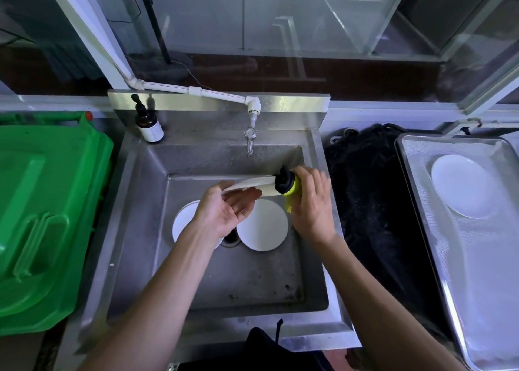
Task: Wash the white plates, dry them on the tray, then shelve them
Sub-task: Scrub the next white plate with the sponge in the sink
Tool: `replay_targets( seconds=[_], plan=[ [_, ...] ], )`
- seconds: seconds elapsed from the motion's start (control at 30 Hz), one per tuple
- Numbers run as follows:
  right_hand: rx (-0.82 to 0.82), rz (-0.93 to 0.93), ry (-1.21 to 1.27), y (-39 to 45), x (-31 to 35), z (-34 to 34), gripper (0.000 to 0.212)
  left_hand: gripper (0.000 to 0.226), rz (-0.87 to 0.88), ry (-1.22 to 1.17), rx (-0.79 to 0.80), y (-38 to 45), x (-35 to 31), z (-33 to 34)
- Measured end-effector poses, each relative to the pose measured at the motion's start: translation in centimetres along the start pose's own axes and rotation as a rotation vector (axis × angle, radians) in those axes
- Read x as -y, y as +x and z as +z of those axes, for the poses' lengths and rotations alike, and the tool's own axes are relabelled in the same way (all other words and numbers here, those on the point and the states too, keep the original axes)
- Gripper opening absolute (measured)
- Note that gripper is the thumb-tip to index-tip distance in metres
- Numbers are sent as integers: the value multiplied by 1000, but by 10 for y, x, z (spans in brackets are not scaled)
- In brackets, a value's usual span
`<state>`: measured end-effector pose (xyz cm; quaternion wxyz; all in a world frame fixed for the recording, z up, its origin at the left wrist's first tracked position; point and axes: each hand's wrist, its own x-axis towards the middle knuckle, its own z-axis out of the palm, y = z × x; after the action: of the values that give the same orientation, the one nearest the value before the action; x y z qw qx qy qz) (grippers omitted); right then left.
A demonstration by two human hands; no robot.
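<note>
Hands (224, 210) tilt round white plate (247, 183), perhaps glazed.

White plates (262, 224), a grey sink (140, 202), a big green bin (42, 216), a yellow-green and black bottle (288, 186), a brown bottle (148, 124).

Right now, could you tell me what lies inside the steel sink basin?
Inside the steel sink basin lie two round white plates, flat either side of the drain. The left hand covers part of the left plate and the drain.
</note>
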<state>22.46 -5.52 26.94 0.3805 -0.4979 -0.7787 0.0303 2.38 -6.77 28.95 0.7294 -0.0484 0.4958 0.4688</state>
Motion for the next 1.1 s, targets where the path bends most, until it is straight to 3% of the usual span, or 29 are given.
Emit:
replay_targets(
  seconds=[0.1, 0.27, 0.43, 0.73, 0.83, 0.97, 1.1],
  plan=[
    [25, -3, 4, -10, -4, -4, 40, 16, 57, -88, 2, 2, 1, 2],
    [110, 8, 46, -24, -14, -9, 50, 7, 156, -77, -68, 11, 4, -4],
    [247, 15, 66, -26, -14, -12, 42, 10, 226, -68, -94, 15, 6, -11],
    [392, 360, 363, -2, 22, -4, 67, 37, 315, -18, -52, 10, 29, -25],
    [427, 396, 412, 1, 32, 4, 60, 41, 334, 14, -16, 7, 31, -26],
    [407, 349, 349, -1, 36, 14, 48, 42, 364, 19, 44, 2, 30, -28],
    [305, 120, 181, -13, 34, 29, 41, 43, 362, -47, 84, 0, 30, -32]
  ],
)
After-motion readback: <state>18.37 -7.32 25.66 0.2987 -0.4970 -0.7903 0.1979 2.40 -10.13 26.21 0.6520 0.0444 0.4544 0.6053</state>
